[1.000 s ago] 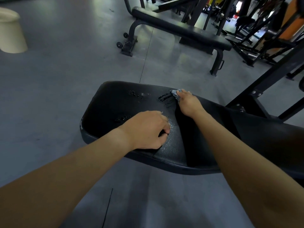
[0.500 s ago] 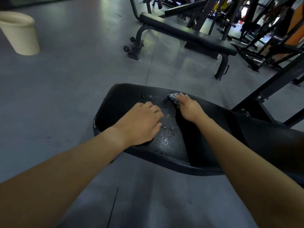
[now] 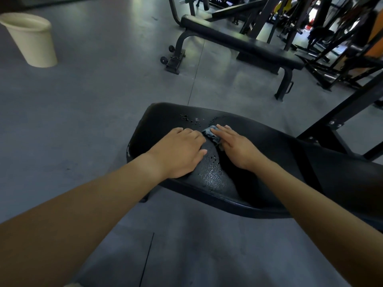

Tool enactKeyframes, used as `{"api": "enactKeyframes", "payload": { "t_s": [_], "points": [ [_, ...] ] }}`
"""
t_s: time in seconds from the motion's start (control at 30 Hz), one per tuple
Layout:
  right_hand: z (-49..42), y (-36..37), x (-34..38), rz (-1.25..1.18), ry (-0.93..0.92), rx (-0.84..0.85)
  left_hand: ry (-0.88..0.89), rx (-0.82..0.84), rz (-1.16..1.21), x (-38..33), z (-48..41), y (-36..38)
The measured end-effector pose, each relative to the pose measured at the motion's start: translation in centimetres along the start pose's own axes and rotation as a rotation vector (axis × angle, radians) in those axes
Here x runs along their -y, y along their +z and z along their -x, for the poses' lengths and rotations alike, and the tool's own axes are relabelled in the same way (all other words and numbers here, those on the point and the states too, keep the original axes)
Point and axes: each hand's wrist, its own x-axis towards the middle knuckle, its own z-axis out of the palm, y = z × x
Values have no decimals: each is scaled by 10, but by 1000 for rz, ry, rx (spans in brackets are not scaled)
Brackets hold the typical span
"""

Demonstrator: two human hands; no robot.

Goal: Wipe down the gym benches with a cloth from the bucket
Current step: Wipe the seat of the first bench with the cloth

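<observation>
A black padded gym bench (image 3: 161, 121) lies across the middle of the view, its top speckled with water drops. A small grey-blue cloth (image 3: 209, 134) sits on the pad. My right hand (image 3: 236, 148) lies flat on the cloth with straight fingers, pressing it onto the pad. Just left of the cloth, my left hand (image 3: 178, 152) rests palm down on the pad, its fingertips close to the cloth's edge. Most of the cloth is hidden under my right hand.
A cream bucket (image 3: 31, 38) stands on the grey floor at the far left. A second black bench (image 3: 238, 44) stands beyond, with racks and machines (image 3: 331, 38) behind it. A black steel frame (image 3: 342, 112) rises at the right of my bench.
My right hand has drawn the cloth back toward me across the pad. My left hand has slid forward and lies beside the cloth. The view has shifted closer.
</observation>
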Motion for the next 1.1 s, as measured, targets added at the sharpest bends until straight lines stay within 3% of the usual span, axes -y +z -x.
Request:
{"api": "enactKeyframes", "payload": {
  "t_s": [0.23,0.53,0.77,0.97,1.1],
  "points": [
    [-36,-14,-31,39,272,-40,9,26,20,-4,-8,5],
    [-10,-14,-48,4,122,-12,-7,46,34,-13,-29,11],
    [-28,-24,-67,35,348,-99,-37,56,44,-13,-39,20],
    [-37,-4,-27,25,131,-94,-38,19,1,-12,-48,21],
    [-35,-5,-43,20,76,-69,-40,33,7,-12,-48,20]
  ]
}}
